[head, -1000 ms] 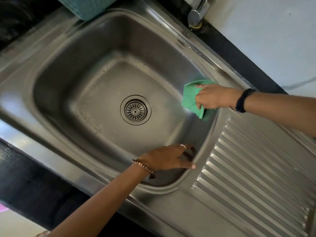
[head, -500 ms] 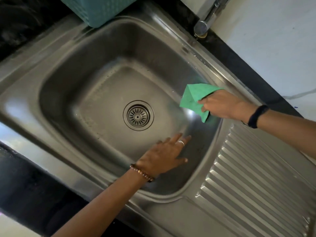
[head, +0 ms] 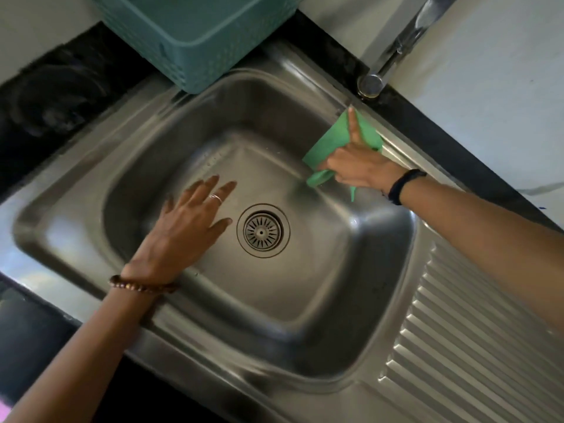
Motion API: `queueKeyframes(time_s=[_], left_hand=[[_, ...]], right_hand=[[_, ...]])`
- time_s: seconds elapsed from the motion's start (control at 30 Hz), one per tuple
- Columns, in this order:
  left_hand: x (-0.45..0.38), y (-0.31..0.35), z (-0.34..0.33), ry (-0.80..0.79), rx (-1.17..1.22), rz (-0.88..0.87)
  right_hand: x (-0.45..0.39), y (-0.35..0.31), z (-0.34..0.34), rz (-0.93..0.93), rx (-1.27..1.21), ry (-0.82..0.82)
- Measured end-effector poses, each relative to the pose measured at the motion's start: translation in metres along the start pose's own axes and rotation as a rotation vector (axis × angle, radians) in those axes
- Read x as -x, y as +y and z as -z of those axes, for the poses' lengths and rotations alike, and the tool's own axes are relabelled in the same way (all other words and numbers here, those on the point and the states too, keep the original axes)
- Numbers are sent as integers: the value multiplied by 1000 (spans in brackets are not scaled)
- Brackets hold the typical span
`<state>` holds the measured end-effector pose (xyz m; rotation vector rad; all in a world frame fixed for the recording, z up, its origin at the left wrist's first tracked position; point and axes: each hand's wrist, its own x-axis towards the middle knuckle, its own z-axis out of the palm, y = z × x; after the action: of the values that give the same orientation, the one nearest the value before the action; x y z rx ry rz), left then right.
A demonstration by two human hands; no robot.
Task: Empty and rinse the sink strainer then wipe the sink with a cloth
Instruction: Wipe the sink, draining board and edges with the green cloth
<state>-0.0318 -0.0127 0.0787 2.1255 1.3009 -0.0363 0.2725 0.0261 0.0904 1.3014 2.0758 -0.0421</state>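
The stainless steel sink (head: 305, 300) fills the view, with the round strainer (head: 263, 231) seated in its drain. My right hand (head: 357, 166) grips a green cloth (head: 332, 145) against the far right wall of the basin, the index finger stretched up along the cloth toward the rim. My left hand (head: 189, 221) lies flat on the basin floor just left of the strainer, fingers spread, holding nothing. A bead bracelet sits on the left wrist, a dark band on the right.
A teal plastic basket (head: 195, 35) stands at the sink's far edge. The chrome tap (head: 393, 53) rises at the back right. A ribbed draining board (head: 476, 346) lies to the right. Black countertop (head: 61, 87) borders the sink.
My left hand has slid from the basin's near right corner across to the left of the strainer. My right hand has pushed the cloth up the right wall toward the tap.
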Motion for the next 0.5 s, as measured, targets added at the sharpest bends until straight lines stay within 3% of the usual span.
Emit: queueKeyframes(time_s=[0.13,0.23,0.4,0.5], left_hand=[[1,-14,13,55,-5,-6],[0,-25,21,83,-20,-9],[-4,-35,34,265,-93,-131],[-9,-43,44,303,-134,-106]], right_hand=[[15,6,-13,48,-50,81],[45,7,-31,12,-51,45],[52,3,-51,-42,133,-16],[34,7,-46,-16,228,1]])
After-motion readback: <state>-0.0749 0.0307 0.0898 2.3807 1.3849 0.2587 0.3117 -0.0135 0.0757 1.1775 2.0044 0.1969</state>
